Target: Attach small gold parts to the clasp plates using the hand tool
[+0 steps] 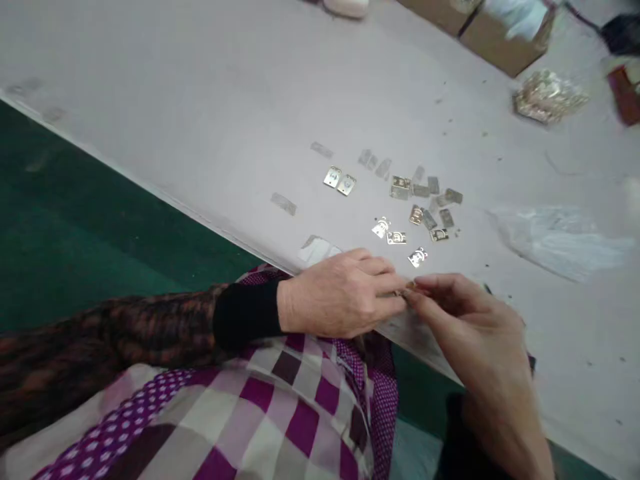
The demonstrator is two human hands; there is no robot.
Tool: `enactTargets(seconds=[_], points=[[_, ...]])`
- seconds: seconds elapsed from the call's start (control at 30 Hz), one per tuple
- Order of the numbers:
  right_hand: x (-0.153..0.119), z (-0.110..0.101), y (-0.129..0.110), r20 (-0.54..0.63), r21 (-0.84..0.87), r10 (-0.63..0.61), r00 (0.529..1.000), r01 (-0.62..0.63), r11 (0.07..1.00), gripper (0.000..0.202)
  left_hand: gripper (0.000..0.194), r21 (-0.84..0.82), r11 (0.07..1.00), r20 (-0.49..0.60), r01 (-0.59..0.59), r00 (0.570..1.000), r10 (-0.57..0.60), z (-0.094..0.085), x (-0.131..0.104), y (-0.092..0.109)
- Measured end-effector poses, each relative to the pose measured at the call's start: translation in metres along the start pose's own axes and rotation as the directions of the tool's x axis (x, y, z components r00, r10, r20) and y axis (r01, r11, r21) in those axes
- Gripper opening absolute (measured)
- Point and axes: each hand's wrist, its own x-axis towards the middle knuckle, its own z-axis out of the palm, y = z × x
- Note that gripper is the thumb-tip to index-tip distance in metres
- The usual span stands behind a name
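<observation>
My left hand [343, 293] and my right hand [477, 327] meet at the table's front edge. Their fingertips pinch a small gold-coloured metal piece [411, 285], mostly hidden by the fingers. Just beyond them lie several shiny metal plates with cut-outs, among them one plate [418, 257] closest to my fingers and another [381, 227] farther left. Two square plates [339, 181] sit side by side to the left. Grey, film-like rectangles [421, 191] are scattered among the plates. A whitish strip [318, 249] lies beyond my left hand.
On the white table [200, 100], a clear plastic bag [565, 240] lies to the right. Farther back are a bag of shiny gold pieces [549, 97] and a cardboard box [505, 47] with white plastic inside. Dark specks dot the right side. The front edge runs diagonally.
</observation>
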Motion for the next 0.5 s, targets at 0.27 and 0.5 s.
enactTargets(seconds=[0.27,0.5], points=[[-0.0076,0.001,-0.0053,-0.05,-0.079,0.03,0.998,-0.034,0.996,0.019,0.024,-0.007,1.0,-0.011,0.006,1.0,-0.006,0.0011,0.0014,0.0011],[-0.0048,0.0011,-0.0036,-0.013,-0.134,0.034,0.999,-0.035,0.99,0.02,0.023,-0.012,1.0,-0.024,0.007,1.0,-0.007,0.0019,0.001,0.0006]])
